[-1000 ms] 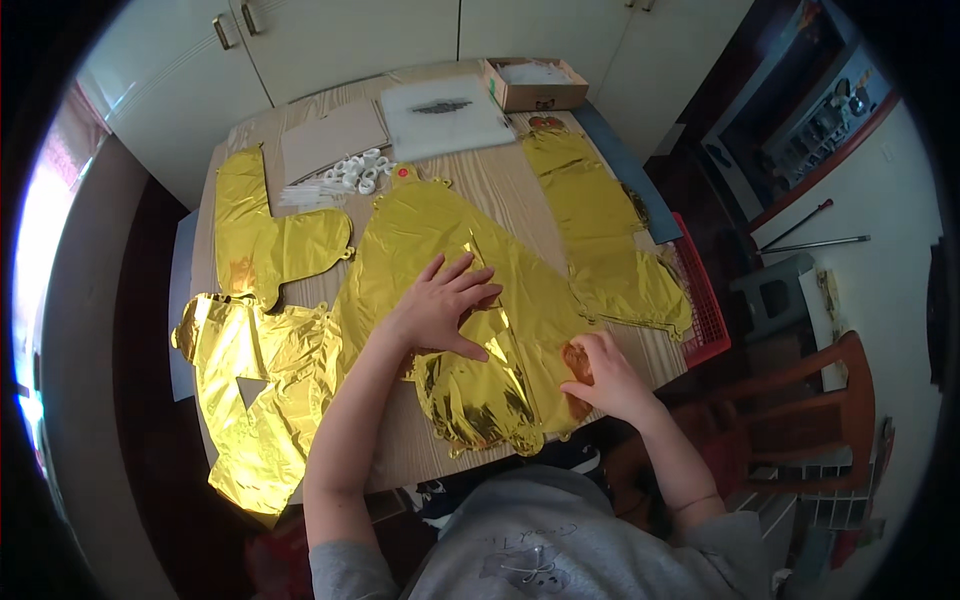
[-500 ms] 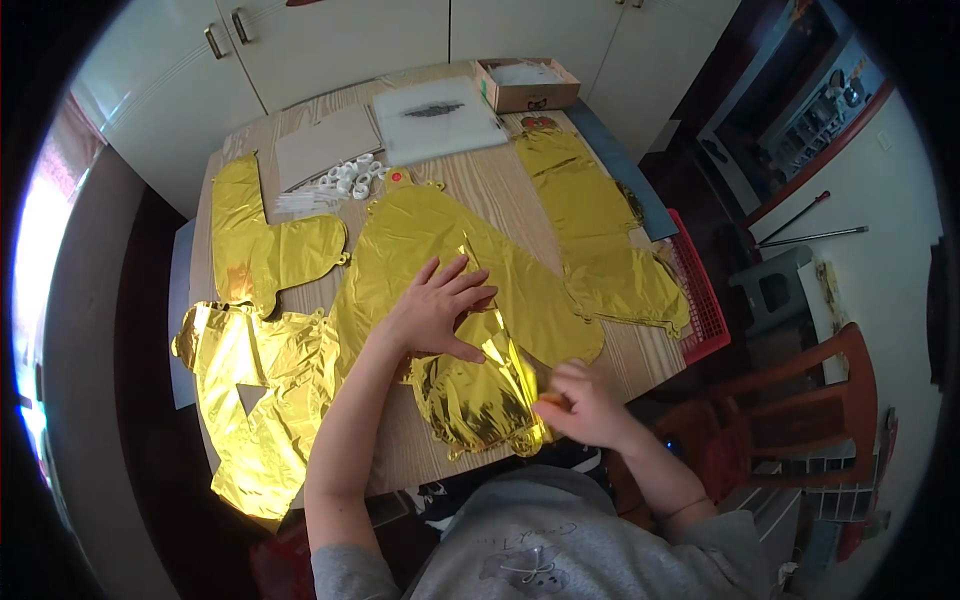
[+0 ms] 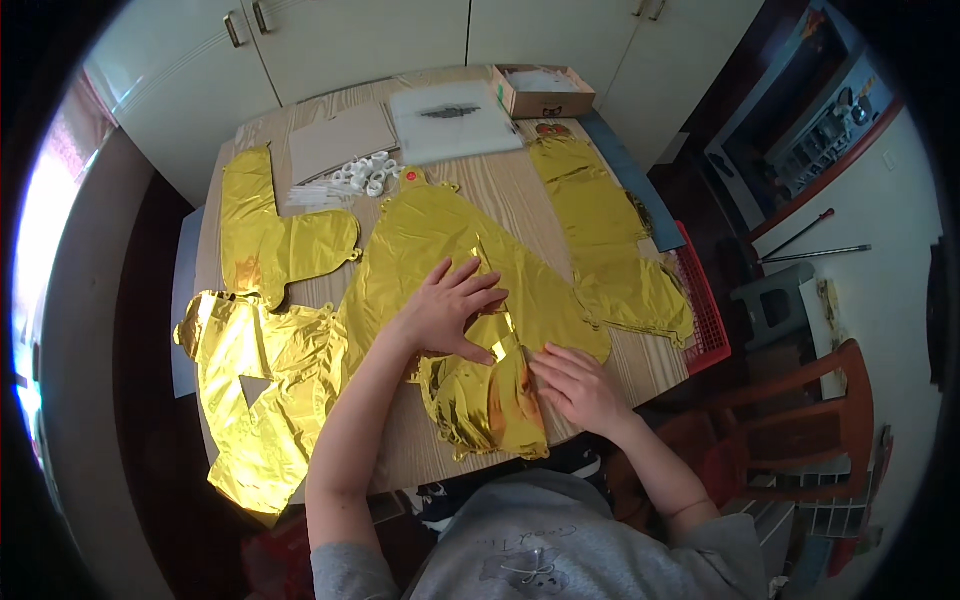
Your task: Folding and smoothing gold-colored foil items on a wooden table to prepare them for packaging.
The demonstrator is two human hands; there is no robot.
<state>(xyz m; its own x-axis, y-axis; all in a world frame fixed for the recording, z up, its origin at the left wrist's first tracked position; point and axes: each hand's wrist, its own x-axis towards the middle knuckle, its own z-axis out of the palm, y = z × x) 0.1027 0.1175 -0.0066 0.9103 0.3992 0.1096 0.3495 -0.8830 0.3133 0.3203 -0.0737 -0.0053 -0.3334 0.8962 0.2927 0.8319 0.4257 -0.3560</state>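
A large flat gold foil balloon [image 3: 425, 225], without air, spreads over the middle of the table. On its near part lies a shiny, crinkled flap of gold foil [image 3: 470, 395], folded over beside my hands. My left hand [image 3: 445, 312] is open on the foil with its fingers spread. To its right, my right hand [image 3: 578, 388] lies flat along the fold's right edge, fingers stretched out and pointing up-left. More flat gold foil balloons surround it: an angled one [image 3: 250, 235] at far left, a crumpled shiny one [image 3: 285, 410] at near left, and another [image 3: 600, 210] at right.
At the back are white rings [image 3: 372, 178], thin white sticks [image 3: 312, 194], a greyish board [image 3: 338, 142], a stack of clear plastic bags [image 3: 440, 140] and an open cardboard box [image 3: 548, 103]. A red basket [image 3: 708, 330] adjoins the right edge; a wooden chair [image 3: 852, 420] stands beyond.
My right hand has gone from a closed pinch at the foil's near right corner to lying flat along the fold. The flap's right side now lies flatter. My left hand stays on the foil.
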